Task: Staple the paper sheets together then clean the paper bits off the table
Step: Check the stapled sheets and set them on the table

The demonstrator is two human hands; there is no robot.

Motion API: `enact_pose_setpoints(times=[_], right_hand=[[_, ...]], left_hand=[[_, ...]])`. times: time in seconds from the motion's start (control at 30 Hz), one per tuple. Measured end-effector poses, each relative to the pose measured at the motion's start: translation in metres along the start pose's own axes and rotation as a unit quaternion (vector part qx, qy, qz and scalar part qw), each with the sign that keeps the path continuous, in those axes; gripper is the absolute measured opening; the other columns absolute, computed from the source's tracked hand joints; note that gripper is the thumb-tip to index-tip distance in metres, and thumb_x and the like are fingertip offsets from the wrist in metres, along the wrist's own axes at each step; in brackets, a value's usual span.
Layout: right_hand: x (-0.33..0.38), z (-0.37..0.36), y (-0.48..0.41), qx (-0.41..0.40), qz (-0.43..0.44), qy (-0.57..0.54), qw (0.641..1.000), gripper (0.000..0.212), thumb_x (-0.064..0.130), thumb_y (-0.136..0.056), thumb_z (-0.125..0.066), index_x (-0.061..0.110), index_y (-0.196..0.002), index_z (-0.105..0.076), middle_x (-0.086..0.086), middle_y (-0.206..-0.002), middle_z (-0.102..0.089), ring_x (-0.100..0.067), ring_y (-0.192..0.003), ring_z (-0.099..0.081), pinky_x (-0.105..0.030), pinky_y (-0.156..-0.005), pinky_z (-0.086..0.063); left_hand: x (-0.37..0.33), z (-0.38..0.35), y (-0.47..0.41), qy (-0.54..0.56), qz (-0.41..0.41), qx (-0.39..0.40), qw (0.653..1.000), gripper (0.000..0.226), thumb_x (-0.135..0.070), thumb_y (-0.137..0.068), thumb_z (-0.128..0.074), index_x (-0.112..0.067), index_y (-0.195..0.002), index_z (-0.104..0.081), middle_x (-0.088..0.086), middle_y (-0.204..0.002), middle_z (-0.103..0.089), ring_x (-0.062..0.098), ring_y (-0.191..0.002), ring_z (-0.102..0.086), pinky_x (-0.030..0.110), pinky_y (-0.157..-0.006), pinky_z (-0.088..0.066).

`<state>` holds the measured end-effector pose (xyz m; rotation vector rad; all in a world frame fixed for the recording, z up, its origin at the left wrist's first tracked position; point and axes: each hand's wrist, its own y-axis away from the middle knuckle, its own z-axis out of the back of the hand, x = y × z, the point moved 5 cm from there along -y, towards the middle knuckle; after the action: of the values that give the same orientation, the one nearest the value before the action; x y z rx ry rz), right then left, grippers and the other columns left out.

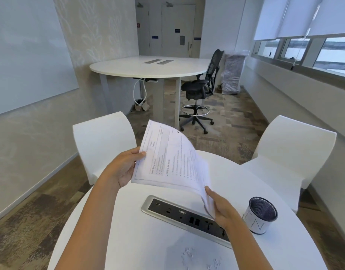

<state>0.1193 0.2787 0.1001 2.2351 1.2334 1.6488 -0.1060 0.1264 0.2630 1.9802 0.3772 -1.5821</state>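
I hold a stack of printed paper sheets in the air above the round white table. My left hand grips the stack's left edge. My right hand pinches its lower right corner, where the sheets bend downward. Small white paper bits lie scattered on the tabletop near the front edge, between my forearms. No stapler is in view.
A silver-rimmed power socket panel is set into the table under the sheets. A mesh cup with a paper label stands at the right. Two white chairs flank the far side; a larger table and black office chair stand beyond.
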Motion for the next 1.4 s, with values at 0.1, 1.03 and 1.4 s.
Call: enact_pose_setpoints(times=[0.1,1.03,1.4], right_hand=[[0.016,0.015,-0.009,-0.072,0.079,0.108,0.988,0.044,0.021,-0.088,-0.064,0.012,-0.129,-0.05,-0.003,-0.128,-0.055,-0.025,-0.108,-0.055,-0.04,-0.088,-0.05],[-0.022,-0.012,-0.135,-0.108,0.034,0.257,0.96,0.058,-0.014,-0.093,-0.027,0.02,-0.14,-0.03,-0.009,-0.125,-0.052,-0.024,-0.106,-0.05,-0.042,-0.088,-0.05],[-0.039,0.001,-0.162,-0.227,0.098,0.296,0.923,0.048,-0.008,-0.088,-0.049,0.018,-0.128,-0.05,-0.011,-0.116,-0.061,-0.019,-0.094,-0.053,-0.017,-0.06,-0.042]], left_hand=[[0.021,0.024,-0.023,-0.074,0.022,-0.046,0.996,0.016,-0.011,-0.095,-0.049,-0.012,-0.099,-0.065,0.01,-0.111,-0.066,0.028,-0.099,-0.063,0.041,-0.091,-0.049],[0.146,0.082,-0.166,-0.241,0.062,-0.245,0.937,0.045,0.008,-0.088,-0.034,-0.005,-0.122,-0.061,0.013,-0.127,-0.059,0.027,-0.112,-0.054,0.027,-0.079,-0.041],[0.173,0.107,-0.195,-0.252,0.007,-0.299,0.92,0.043,0.017,-0.081,-0.039,-0.001,-0.107,-0.067,0.015,-0.109,-0.067,0.021,-0.089,-0.055,0.026,-0.081,-0.043]])
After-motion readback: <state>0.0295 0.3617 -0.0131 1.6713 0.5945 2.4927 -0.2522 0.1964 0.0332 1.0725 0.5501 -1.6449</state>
